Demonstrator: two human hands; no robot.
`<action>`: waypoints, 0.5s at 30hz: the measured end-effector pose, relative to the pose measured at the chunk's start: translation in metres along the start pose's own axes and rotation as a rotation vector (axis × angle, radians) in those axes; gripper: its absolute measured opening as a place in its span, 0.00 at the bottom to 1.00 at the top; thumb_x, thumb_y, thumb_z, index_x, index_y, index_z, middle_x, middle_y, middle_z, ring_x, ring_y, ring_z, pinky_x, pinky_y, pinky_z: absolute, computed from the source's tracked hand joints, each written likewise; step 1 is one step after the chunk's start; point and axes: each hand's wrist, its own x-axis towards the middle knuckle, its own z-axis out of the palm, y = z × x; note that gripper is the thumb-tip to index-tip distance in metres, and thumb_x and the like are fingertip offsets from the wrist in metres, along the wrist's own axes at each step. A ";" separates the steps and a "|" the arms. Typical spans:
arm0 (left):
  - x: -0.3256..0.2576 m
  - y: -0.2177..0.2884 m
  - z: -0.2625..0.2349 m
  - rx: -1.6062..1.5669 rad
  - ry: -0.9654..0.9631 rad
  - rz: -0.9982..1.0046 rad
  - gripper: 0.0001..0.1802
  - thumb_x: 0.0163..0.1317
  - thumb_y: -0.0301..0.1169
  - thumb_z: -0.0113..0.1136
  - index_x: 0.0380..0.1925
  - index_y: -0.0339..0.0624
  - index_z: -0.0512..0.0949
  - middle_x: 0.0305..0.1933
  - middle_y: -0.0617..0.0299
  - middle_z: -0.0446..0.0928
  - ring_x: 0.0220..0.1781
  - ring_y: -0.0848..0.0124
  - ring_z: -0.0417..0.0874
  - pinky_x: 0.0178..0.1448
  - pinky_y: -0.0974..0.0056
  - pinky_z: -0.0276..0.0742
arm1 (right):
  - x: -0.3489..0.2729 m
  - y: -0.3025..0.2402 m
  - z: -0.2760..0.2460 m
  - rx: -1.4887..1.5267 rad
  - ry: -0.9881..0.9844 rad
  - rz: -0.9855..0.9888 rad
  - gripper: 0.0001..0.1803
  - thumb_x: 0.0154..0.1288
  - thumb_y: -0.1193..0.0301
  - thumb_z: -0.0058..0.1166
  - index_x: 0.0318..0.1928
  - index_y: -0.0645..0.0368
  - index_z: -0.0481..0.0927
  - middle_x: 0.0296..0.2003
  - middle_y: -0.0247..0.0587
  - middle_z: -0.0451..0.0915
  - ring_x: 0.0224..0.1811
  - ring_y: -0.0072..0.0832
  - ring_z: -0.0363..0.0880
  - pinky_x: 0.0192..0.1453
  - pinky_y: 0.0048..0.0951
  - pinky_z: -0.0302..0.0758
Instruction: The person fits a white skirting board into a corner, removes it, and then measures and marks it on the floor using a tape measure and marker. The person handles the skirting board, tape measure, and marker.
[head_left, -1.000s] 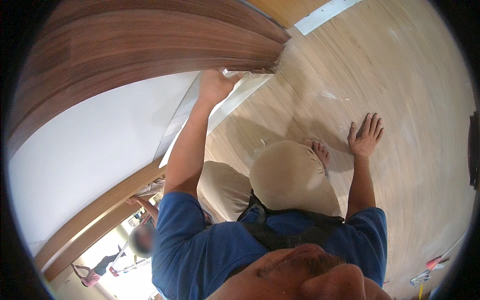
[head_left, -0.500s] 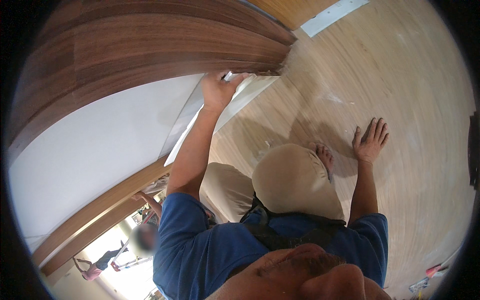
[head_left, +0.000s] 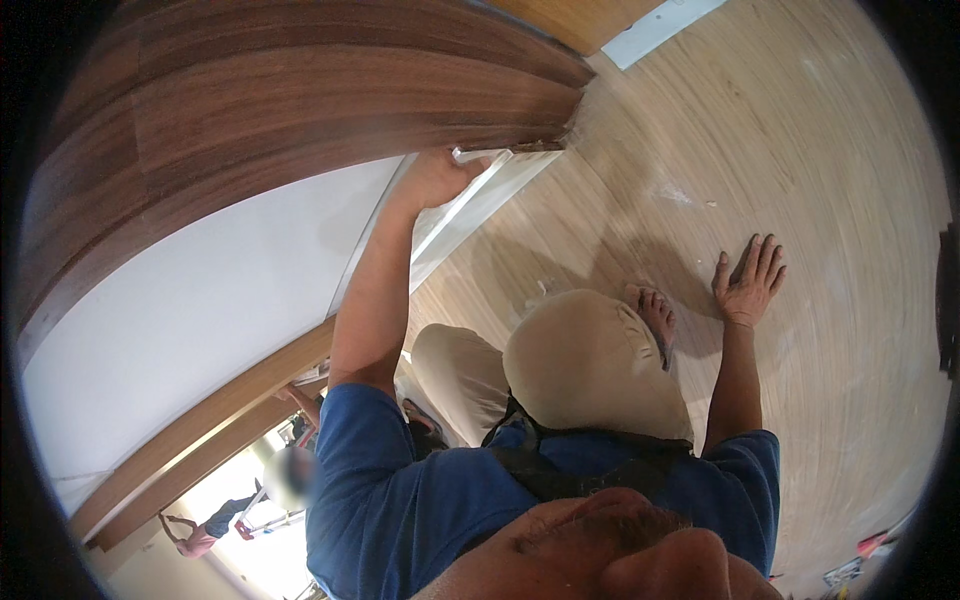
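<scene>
My left hand (head_left: 436,180) reaches up to the low corner where the white wall panel (head_left: 200,270) meets the dark wood panel (head_left: 300,90). Its thumb and fingers are closed around the top end of a long white strip (head_left: 458,213), like a skirting piece, at the foot of the wall. My forearm hides part of the strip, and some fingertips are out of sight. My right hand (head_left: 748,295) lies palm down on the light wood-patterned floor (head_left: 840,330), fingers spread and holding nothing.
My bent knee (head_left: 570,350) and bare foot (head_left: 655,320) are between my arms. A pale flat strip (head_left: 660,32) lies by the far wood panel. At lower left, beyond a wooden frame (head_left: 200,430), are other people, one in a pink top (head_left: 197,541). Small items (head_left: 845,572) lie at lower right.
The white strip's lower end, which stuck out left of my forearm, no longer shows there. My left hand and forearm have shifted slightly left. My right hand stays flat on the floor.
</scene>
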 end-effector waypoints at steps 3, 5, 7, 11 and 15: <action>0.002 -0.003 -0.007 0.023 -0.071 0.004 0.42 0.53 0.50 0.72 0.63 0.36 0.74 0.65 0.40 0.75 0.68 0.48 0.74 0.70 0.56 0.68 | 0.000 0.001 0.003 0.001 0.000 -0.003 0.40 0.72 0.45 0.46 0.76 0.54 0.60 0.79 0.47 0.53 0.82 0.47 0.44 0.82 0.56 0.37; 0.003 -0.005 -0.009 -0.033 -0.110 -0.010 0.42 0.49 0.49 0.74 0.61 0.36 0.77 0.63 0.42 0.77 0.66 0.50 0.76 0.69 0.58 0.69 | 0.000 0.000 0.000 0.008 -0.008 -0.002 0.40 0.72 0.45 0.46 0.76 0.55 0.61 0.78 0.48 0.53 0.82 0.47 0.44 0.82 0.56 0.37; 0.007 -0.007 -0.013 -0.176 -0.154 -0.061 0.45 0.43 0.47 0.76 0.61 0.34 0.77 0.63 0.44 0.78 0.65 0.52 0.76 0.68 0.59 0.69 | -0.001 0.002 0.003 0.003 0.001 -0.006 0.40 0.72 0.45 0.46 0.76 0.55 0.62 0.78 0.48 0.53 0.82 0.47 0.44 0.82 0.56 0.37; 0.013 -0.020 -0.010 -0.358 -0.126 -0.022 0.47 0.37 0.45 0.79 0.59 0.31 0.77 0.61 0.45 0.78 0.62 0.53 0.76 0.67 0.59 0.68 | 0.000 0.001 0.002 0.022 -0.005 -0.009 0.40 0.72 0.45 0.46 0.75 0.56 0.62 0.78 0.49 0.53 0.82 0.48 0.44 0.82 0.56 0.37; 0.011 -0.016 -0.009 -0.422 -0.126 -0.028 0.43 0.38 0.45 0.78 0.57 0.33 0.80 0.60 0.46 0.80 0.60 0.54 0.78 0.67 0.60 0.69 | 0.000 -0.003 -0.004 0.011 -0.009 0.001 0.41 0.72 0.45 0.47 0.76 0.55 0.61 0.79 0.48 0.53 0.82 0.47 0.44 0.82 0.56 0.37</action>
